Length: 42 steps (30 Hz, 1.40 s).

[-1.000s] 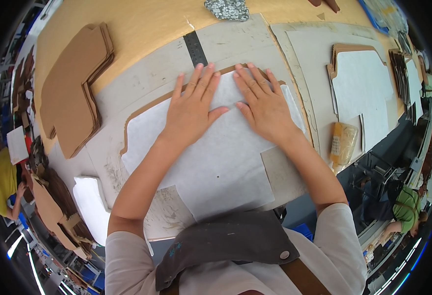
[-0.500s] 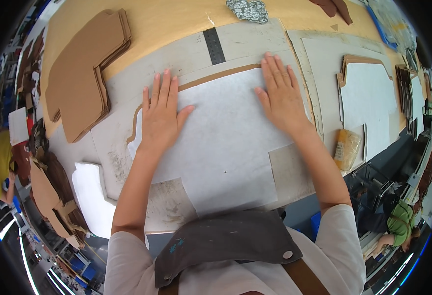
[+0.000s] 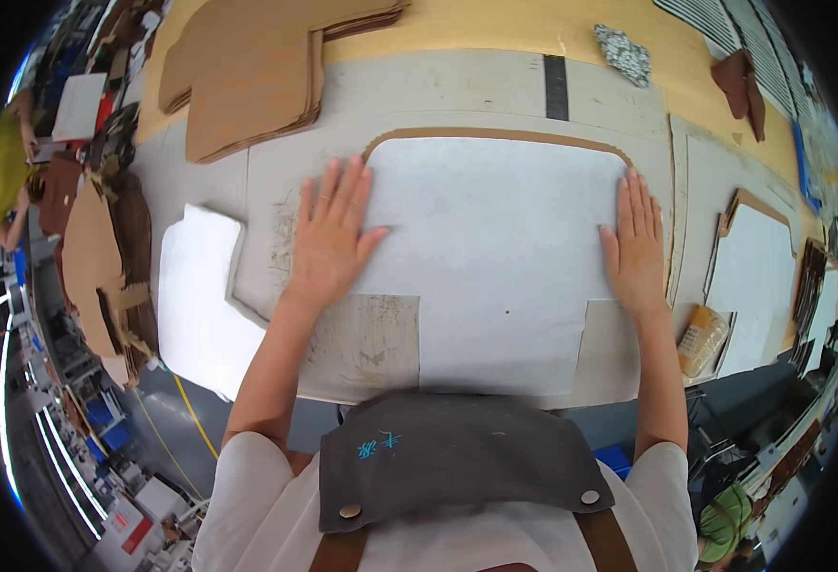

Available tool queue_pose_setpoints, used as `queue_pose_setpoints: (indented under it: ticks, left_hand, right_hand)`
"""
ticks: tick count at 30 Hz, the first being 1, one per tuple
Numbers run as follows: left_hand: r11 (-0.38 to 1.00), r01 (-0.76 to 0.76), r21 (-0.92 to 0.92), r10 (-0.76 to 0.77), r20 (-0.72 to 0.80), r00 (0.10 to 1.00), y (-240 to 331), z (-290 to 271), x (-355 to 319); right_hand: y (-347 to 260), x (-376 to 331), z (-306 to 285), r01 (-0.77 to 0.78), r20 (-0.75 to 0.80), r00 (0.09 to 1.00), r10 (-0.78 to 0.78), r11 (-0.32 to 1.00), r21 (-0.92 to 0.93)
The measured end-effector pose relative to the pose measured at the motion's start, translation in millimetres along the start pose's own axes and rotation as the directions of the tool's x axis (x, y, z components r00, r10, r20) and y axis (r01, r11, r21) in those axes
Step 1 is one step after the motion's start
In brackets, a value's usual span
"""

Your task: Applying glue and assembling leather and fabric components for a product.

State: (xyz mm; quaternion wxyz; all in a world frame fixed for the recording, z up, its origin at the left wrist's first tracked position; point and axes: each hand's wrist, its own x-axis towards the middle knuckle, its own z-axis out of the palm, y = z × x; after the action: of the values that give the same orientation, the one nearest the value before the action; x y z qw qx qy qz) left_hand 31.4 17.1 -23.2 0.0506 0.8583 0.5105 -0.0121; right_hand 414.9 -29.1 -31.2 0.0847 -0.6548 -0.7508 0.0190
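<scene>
A person leaned over a pale, scuffed worktop (image 3: 457, 91), both hands pressed flat on a large white felt-like sheet with rounded upper corners (image 3: 495, 257) that filled the centre of the frame. The left hand (image 3: 331, 238) lay at the sheet's left edge, fingers spread wide and gripping nothing, part of the palm over the bare worktop; the right hand (image 3: 634, 246) lay flat at the sheet's right edge, fingers close together and pointing to the top of the frame, likewise holding nothing. The white sheet appeared already set on a brown cardboard backing of matching outline (image 3: 495, 134), whose thin rim showed along the top and upper right. Judging by the hands at opposite edges, the smoothing looked close to complete, with the lower corners perhaps left to press; whether the layers were bonded could not be told. At upper left sat a stack of brown cardboard cut-outs (image 3: 266, 67), and at the left a loose white cut panel (image 3: 195, 296) hung over the worktop's edge. At the right lay another white sheet on brown backing (image 3: 757, 276), seemingly finished, with a small wrapped yellowish packet (image 3: 701, 338) just beside it. A black strip (image 3: 555, 86) marked the worktop above the sheet.
</scene>
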Motion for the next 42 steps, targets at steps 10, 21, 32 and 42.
queue_pose_setpoints:
  ticks: [10,21,32,42]
  left_hand:
    - [0.99,0.082,-0.115,-0.09,-0.06,0.994,0,0,-24]
    - [0.982,0.06,-0.177,-0.085,-0.132,0.988,5,4,-22]
    - [0.971,-0.044,-0.236,-0.001,-0.189,0.982,23,-2,0]
    - [0.852,-0.427,-0.303,0.384,-0.191,0.903,110,-9,80]
  right_hand:
    - [6,-14,3,-0.064,0.019,0.998,0.065,0.998,-0.015]
    - [-19,-25,-5,-0.099,-0.027,0.994,0.104,0.987,0.128]
    - [-21,-36,-15,-0.196,-0.035,0.979,0.201,0.973,0.121]
    - [0,-40,-25,-0.19,-0.027,0.981,0.191,0.981,0.031]
